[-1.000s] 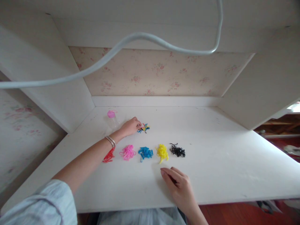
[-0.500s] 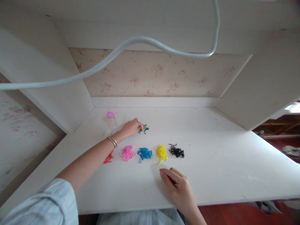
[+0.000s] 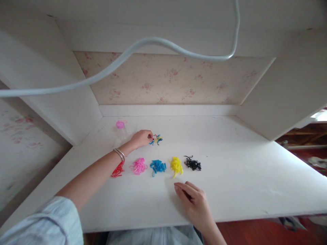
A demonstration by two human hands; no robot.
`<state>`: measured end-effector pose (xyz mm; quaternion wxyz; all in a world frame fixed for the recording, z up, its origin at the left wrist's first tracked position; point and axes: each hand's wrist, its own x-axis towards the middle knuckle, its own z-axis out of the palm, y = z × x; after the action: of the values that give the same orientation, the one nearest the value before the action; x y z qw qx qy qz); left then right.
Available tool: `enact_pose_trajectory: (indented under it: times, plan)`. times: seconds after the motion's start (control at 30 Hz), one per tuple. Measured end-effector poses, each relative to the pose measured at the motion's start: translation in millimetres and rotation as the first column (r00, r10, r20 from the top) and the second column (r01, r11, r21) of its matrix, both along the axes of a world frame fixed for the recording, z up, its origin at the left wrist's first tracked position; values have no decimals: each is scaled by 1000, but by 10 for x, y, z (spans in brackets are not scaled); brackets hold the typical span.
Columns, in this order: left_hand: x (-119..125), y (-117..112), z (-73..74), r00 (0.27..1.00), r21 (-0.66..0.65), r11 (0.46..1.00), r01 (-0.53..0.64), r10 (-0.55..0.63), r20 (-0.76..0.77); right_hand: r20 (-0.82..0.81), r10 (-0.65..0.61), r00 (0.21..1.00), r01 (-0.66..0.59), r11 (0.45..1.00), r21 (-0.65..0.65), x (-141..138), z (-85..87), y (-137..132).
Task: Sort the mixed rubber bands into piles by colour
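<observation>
My left hand [image 3: 142, 138] reaches over the desk with its fingers pinched at the left edge of a small mixed pile of coloured rubber bands [image 3: 156, 139]. A bit of red shows by the fingertips, too small to tell whether it is held. In front lies a row of sorted rubber bands: a red pile [image 3: 118, 169] partly behind my left wrist, a pink pile [image 3: 139, 166], a blue pile [image 3: 158, 166], a yellow pile [image 3: 176, 166] and a black pile [image 3: 193, 164]. My right hand [image 3: 195, 200] rests below the yellow pile, thumb and fingers closed together, their contents hidden.
A clear plastic container [image 3: 122, 132] with a pink lid [image 3: 120, 124] stands behind my left hand. White side panels [image 3: 276, 81] and a back ledge [image 3: 168, 110] bound the white desk [image 3: 237, 183]. A white cable [image 3: 153, 41] hangs across the view above.
My left hand has shifted slightly left, its fingers drawing back from the mixed pile and uncovering more of it. More of the red pile shows. My right hand stays put.
</observation>
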<state>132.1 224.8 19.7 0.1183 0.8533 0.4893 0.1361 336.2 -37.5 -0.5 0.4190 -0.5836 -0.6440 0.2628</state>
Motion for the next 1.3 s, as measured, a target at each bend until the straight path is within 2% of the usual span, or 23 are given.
enact_pose_trajectory:
  times: [0.13, 0.37, 0.5, 0.8, 1.1, 1.3]
  plan:
    - [-42, 0, 1, 998, -32, 999, 5, -3, 56, 7, -2, 1000, 2, 1000, 0, 3, 13, 2]
    - [-93, -61, 25, 986, -102, 992, 81, -64, 155, 0, -3, 1000, 3, 1000, -15, -3, 15, -5]
    - [-106, -85, 9, 977, -137, 987, 83, -53, 207, -1, 5, 1000, -5, 1000, -26, -3, 33, -11]
    - [-121, -130, -15, 943, -273, 958, 83, 13, 331, -7, 2, 1000, -3, 999, -36, 1, -1, -4]
    - [-185, -192, 3, 897, -435, 900, -2, 193, 397, -9, 13, 1000, -14, 999, -42, 5, 0, -7]
    - [-164, -261, 73, 839, -518, 853, 66, 234, 491, -17, 9, 1000, -9, 999, -44, 10, -8, -6]
